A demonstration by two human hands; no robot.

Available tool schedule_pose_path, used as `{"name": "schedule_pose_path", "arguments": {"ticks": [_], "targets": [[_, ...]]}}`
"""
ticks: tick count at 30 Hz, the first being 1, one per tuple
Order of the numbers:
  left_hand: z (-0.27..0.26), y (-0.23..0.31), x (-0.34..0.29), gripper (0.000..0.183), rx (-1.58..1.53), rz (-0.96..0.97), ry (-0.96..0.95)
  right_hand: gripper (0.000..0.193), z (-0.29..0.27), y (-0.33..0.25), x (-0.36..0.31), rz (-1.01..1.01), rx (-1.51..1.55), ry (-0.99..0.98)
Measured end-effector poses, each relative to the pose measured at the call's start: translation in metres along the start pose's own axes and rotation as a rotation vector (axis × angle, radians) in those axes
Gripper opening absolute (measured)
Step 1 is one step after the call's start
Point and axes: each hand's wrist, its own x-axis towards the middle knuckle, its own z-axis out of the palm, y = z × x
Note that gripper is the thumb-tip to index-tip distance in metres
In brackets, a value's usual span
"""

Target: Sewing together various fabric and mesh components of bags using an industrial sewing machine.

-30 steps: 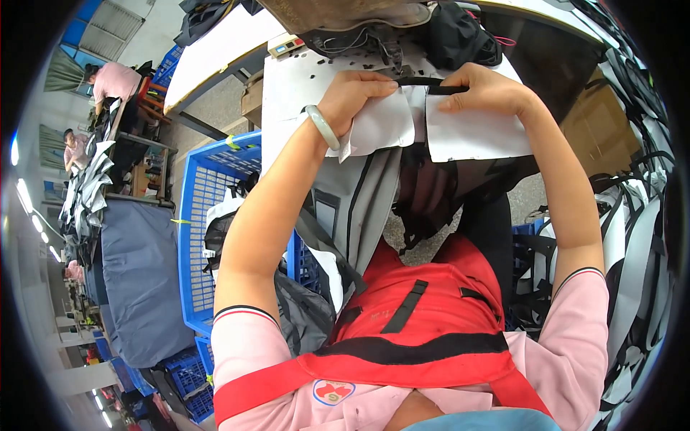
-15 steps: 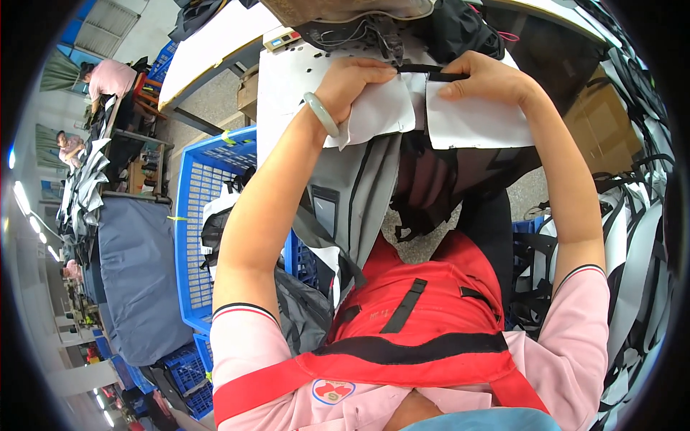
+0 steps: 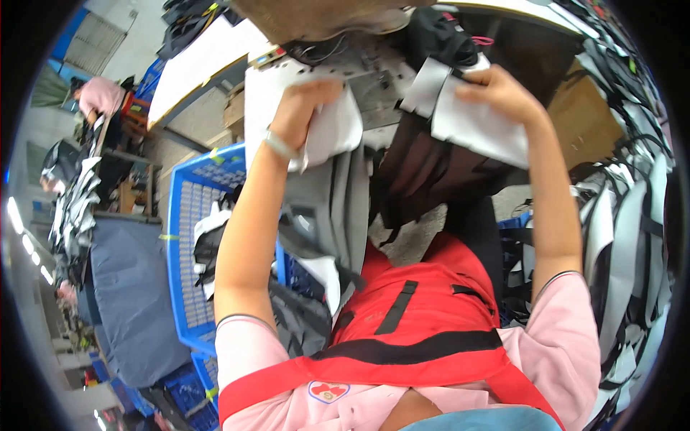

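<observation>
Both hands [image 3: 296,111] on white panels [image 3: 476,122]

Wht panels [image 3: 473,123] smooth & matt, blue basket [image 3: 175,287] plas., apron [image 3: 438,309] cloth.

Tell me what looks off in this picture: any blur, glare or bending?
In the head view, the left hand and right hand look blurred; in the head view, lamps at the far left glare as white streaks; also in the head view, the white tabletop at the upper right bows, and black fills the corners.
</observation>
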Motion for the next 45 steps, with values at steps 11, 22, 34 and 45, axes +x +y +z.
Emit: {"name": "schedule_pose_path", "arguments": {"ticks": [11,22,34,45], "targets": [[0.080,-0.244,-0.132,0.029,0.817,-0.081,-0.414,0.028,0.136,0.057,-0.133,-0.200,-0.393,0.344],[0.080,-0.266,-0.117,0.028,0.788,0.052,-0.325,0.041,0.019,-0.120,-0.267,0.038,-0.201,1.248],[0.092,-0.244,-0.112,0.029,0.826,0.205,-0.355,0.053,-0.206,0.032,-0.691,0.106,-0.288,1.907],[0.085,-0.257,-0.113,0.031,0.817,0.102,-0.342,0.049,-0.168,-0.044,-0.587,0.583,-1.212,1.465]]}}
